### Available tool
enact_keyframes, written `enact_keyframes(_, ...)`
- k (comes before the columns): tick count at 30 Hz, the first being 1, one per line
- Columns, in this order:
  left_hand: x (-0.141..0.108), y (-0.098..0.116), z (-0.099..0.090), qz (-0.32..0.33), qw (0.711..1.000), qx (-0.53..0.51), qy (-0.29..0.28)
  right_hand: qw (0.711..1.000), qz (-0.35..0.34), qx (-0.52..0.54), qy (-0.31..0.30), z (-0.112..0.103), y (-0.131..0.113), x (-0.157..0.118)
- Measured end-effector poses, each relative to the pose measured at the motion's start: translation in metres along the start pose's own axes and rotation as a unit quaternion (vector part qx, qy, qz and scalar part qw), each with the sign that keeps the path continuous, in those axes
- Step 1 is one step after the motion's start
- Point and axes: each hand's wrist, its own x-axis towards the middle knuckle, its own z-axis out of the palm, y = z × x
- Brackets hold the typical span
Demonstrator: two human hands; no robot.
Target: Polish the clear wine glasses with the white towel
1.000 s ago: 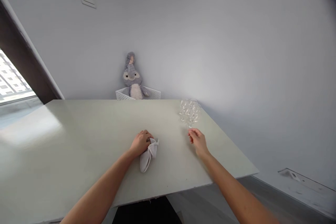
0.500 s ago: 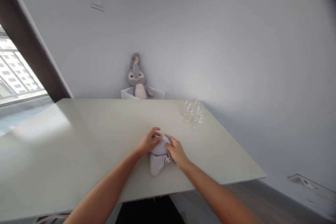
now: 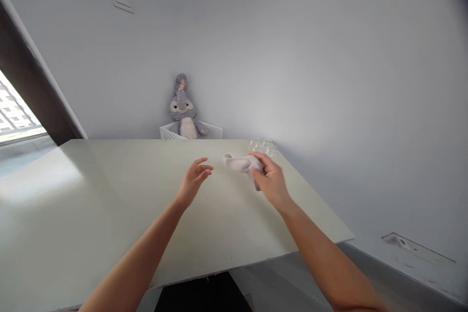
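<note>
A light grey-pink cloth (image 3: 239, 164) hangs above the table, one end sticking out to the left and another drooping down. My right hand (image 3: 269, 179) grips it, fingers wrapped round its right part. To the left, my left hand (image 3: 193, 179) is apart from the cloth, holding nothing, its fingers spread a little. Clear glasses (image 3: 263, 146) stand in a cluster just behind my right hand, which hides their lower parts.
The pale table (image 3: 139, 195) reaches back to a grey wall. A plush toy (image 3: 187, 126) sits in a white perforated basket (image 3: 215, 131) at the far edge. A window (image 3: 16, 112) is at the left.
My right hand has lifted the cloth off the table and carried it forward and right, towards the glasses. My left hand has let go of the cloth and moved forward and left.
</note>
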Motion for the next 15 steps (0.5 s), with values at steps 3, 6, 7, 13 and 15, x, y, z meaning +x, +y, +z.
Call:
enact_keyframes(3,-0.006,-0.006,-0.014,-0.032,0.996,0.005,0.085,0.981,-0.054,-0.033,-0.181,0.011,-0.009,-0.029)
enact_keyframes(6,-0.018,-0.012,-0.027,-0.074,0.986,0.005,0.147,0.974,-0.015,-0.034,-0.225,0.014,0.014,-0.043)
enact_keyframes(7,-0.023,-0.013,-0.031,-0.082,0.985,0.004,0.150,0.985,0.018,-0.026,-0.172,0.011,0.030,-0.041)
enact_keyframes(13,-0.040,-0.015,-0.050,-0.102,0.985,0.020,0.139,0.902,0.230,0.219,0.293,-0.049,0.151,0.025)
enact_keyframes(15,-0.041,-0.024,-0.054,-0.108,0.981,0.024,0.157,0.885,0.257,0.244,0.301,-0.068,0.180,0.049)
